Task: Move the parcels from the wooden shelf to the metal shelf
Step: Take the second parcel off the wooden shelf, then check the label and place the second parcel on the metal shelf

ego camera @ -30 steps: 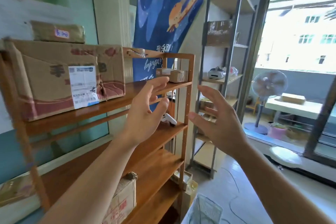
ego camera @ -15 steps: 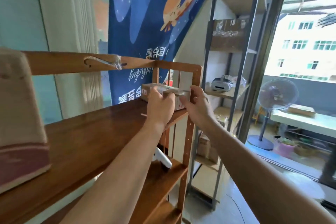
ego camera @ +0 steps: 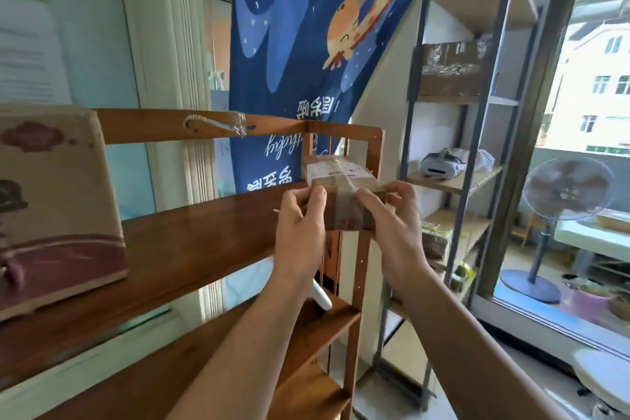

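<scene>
Both hands clamp the small parcel (ego camera: 341,193) mid-frame, left hand (ego camera: 300,232) and right hand (ego camera: 392,232) pinching its sides at the wooden shelf (ego camera: 204,232) corner. Glossy tape could slip; the corner post may snag it before the metal shelf (ego camera: 456,181).

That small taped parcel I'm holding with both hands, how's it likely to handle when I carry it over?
The small parcel looks like a stiff cardboard box, so it should keep its shape. Glossy tape wraps it, so it may be a bit slippery. The left hand and right hand hold it by the fingertips, which suggests it is fairly light.
</scene>
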The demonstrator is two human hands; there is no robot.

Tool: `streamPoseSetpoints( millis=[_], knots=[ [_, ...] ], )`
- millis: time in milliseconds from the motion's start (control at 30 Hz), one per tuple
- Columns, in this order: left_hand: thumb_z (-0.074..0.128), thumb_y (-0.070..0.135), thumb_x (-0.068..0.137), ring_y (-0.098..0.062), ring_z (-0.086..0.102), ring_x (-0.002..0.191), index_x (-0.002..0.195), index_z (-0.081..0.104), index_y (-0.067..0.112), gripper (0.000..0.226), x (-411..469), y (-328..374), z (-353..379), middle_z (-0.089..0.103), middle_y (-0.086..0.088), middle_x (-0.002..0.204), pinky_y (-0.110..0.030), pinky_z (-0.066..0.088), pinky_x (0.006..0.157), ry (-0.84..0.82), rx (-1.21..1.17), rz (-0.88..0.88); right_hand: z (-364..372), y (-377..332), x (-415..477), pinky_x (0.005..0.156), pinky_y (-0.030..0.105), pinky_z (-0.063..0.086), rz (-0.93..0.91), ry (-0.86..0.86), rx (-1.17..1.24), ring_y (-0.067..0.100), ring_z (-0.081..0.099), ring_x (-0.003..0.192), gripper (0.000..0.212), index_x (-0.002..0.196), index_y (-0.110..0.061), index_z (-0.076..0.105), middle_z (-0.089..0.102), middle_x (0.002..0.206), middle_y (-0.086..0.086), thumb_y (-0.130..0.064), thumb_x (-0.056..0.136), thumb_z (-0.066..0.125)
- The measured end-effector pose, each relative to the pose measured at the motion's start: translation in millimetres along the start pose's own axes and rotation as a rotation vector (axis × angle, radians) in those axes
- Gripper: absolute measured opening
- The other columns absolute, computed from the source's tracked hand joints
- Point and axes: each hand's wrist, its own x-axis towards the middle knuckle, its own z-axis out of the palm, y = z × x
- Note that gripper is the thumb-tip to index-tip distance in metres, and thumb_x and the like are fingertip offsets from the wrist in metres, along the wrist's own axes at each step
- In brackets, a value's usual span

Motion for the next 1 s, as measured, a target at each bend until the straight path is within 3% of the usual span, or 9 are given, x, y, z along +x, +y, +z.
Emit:
streamPoseSetpoints(
  millis=[200,300,367,467,600,767,833,900,1000],
  knots=[
    [0.068,0.026,0.096,-0.017,0.069,0.093,0.089,0.062,0.022,0.011,-135.1,8.4,-42.7,0.073,-0.001,0.096,-0.032,0.056,0.081,0.224,-0.045,0.233,-30.6,-39.3,-138.1,0.081,0.039,0.060,-0.019,-0.166,0.333,0.030,0.074,0.102,0.032,0.098,-0.024,0.055,0.072,0.101,0.002,-0.016,0.080,0.080],
    [0.072,0.015,0.093,-0.027,0.069,0.100,0.095,0.060,0.013,0.013,-186.5,16.5,-72.3,0.072,-0.011,0.103,-0.032,0.055,0.078,0.228,-0.069,0.292,-35.5,-51.6,-187.2,0.080,0.035,0.061,-0.007,-0.251,0.353,0.027,0.076,0.103,0.041,0.102,-0.021,0.055,0.075,0.102,0.001,-0.017,0.073,0.083],
    [0.076,0.023,0.087,-0.030,0.068,0.109,0.106,0.059,0.014,0.027,-215.5,28.0,-92.2,0.072,-0.008,0.114,-0.038,0.058,0.085,0.217,-0.063,0.314,-34.5,-63.1,-214.0,0.078,0.033,0.061,0.004,-0.285,0.367,0.025,0.075,0.105,0.051,0.108,-0.021,0.054,0.073,0.111,0.007,-0.023,0.067,0.084],
    [0.079,0.034,0.076,-0.027,0.061,0.131,0.137,0.047,0.035,0.068,-248.9,45.7,-123.1,0.058,0.002,0.145,-0.051,0.055,0.104,0.168,-0.030,0.285,-30.4,-75.1,-246.3,0.081,0.040,0.060,0.025,-0.358,0.431,0.030,0.074,0.108,0.053,0.108,-0.024,0.056,0.072,0.117,0.012,-0.023,0.062,0.084],
    [0.083,0.034,0.072,-0.033,0.055,0.139,0.141,0.026,0.071,0.097,-290.6,71.5,-177.2,0.052,-0.003,0.154,-0.059,0.046,0.110,0.080,-0.117,0.289,-13.8,-91.7,-284.5,0.075,0.039,0.061,0.054,-0.519,0.499,0.029,0.074,0.104,0.045,0.110,-0.020,0.057,0.074,0.111,0.008,-0.012,0.070,0.077],
    [0.071,0.028,0.085,-0.019,0.073,0.113,0.151,0.028,0.053,0.083,-351.1,116.9,-291.4,0.073,0.001,0.125,-0.038,0.061,0.082,0.329,-0.204,0.435,53.8,-122.2,-349.9,0.067,0.037,0.062,0.111,-0.720,0.614,0.022,0.073,0.086,0.034,0.110,-0.023,0.059,0.073,0.097,0.004,-0.009,0.079,0.062],
    [0.069,0.028,0.085,-0.021,0.072,0.110,0.141,0.047,0.041,0.061,-386.3,133.8,-349.6,0.073,0.001,0.119,-0.037,0.062,0.078,0.433,-0.135,0.476,95.0,-135.6,-390.8,0.072,0.044,0.060,0.133,-0.763,0.670,0.023,0.071,0.091,0.035,0.106,-0.025,0.059,0.064,0.109,0.012,-0.022,0.077,0.079],
    [0.071,0.033,0.080,-0.027,0.070,0.114,0.122,0.057,0.033,0.044,-428.1,149.7,-407.0,0.069,-0.006,0.124,-0.042,0.062,0.081,0.519,-0.049,0.514,137.8,-147.7,-441.6,0.086,0.055,0.054,0.163,-0.798,0.686,0.025,0.070,0.097,0.054,0.097,-0.023,0.057,0.058,0.114,0.015,-0.043,0.061,0.093],
    [0.070,0.036,0.078,-0.022,0.072,0.108,0.116,0.057,0.032,0.041,-492.2,173.1,-495.8,0.068,-0.007,0.122,-0.034,0.062,0.075,0.647,0.007,0.577,202.4,-165.3,-532.6,0.082,0.045,0.058,0.168,-0.888,0.650,0.020,0.069,0.092,0.062,0.091,-0.019,0.056,0.068,0.095,0.003,-0.060,0.057,0.088]
  ],
)
